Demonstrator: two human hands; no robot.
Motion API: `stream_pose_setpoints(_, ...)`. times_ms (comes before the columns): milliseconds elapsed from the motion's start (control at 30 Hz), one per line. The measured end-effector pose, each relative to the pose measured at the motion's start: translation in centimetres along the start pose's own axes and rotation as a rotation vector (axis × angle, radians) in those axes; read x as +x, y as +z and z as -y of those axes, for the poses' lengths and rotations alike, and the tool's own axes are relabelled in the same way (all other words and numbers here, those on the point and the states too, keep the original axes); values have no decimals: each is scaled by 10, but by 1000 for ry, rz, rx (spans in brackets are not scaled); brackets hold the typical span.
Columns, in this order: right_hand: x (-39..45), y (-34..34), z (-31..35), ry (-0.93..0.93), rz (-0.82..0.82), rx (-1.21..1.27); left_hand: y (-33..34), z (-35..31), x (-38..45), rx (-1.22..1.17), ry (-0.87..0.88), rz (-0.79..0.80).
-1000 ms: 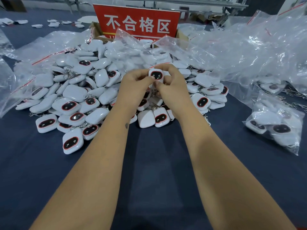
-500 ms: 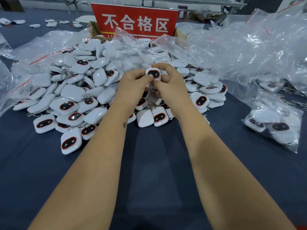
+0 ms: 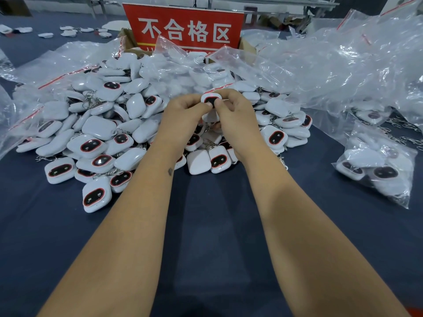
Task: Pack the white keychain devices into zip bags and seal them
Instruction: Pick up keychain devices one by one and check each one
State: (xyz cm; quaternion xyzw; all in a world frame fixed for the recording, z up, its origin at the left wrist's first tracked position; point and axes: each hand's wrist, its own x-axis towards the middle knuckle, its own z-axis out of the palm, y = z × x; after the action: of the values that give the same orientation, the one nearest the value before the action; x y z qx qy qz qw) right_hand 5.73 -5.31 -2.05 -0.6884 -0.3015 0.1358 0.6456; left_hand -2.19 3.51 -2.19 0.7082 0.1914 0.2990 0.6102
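Keychain device (image 3: 210, 100), white with a dark red-ringed face, sits pinched between both hands just above the centre of a heaped pile (image 3: 96, 133) on a dark blue table (image 3: 206, 225). Left hand (image 3: 183, 115) and right hand (image 3: 235, 115) are close together, thumbs meeting on the device's face and fingers curled round its edges. Whether a bag already wraps it cannot be told; a red line along its top edge may be a zip strip. Loose bags (image 3: 332, 72) lie crumpled from 12 to 3 o'clock, a filled bag (image 3: 375, 170) at 3 o'clock, a red sign (image 3: 185, 30) at 12 o'clock. Risks, as a judgement: the small smooth casing could slip from the fingertips into the pile and be lost among its look-alikes; a dangling chain could snag neighbours or catch in a zip and leave the seal partly open.
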Motion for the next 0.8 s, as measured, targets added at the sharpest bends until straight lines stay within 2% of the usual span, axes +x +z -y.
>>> stream_pose_setpoints(367,-2,-1,2,-5,-15,-20,1,3,1,14,18,-27)
stream_pose_setpoints(633,-2,-1,1,-28,11,-25,7,1,1,114,82,-158)
stream_pose_setpoints(800,-3,-4,3,-17,48,94,7,-3,0,56,66,-165)
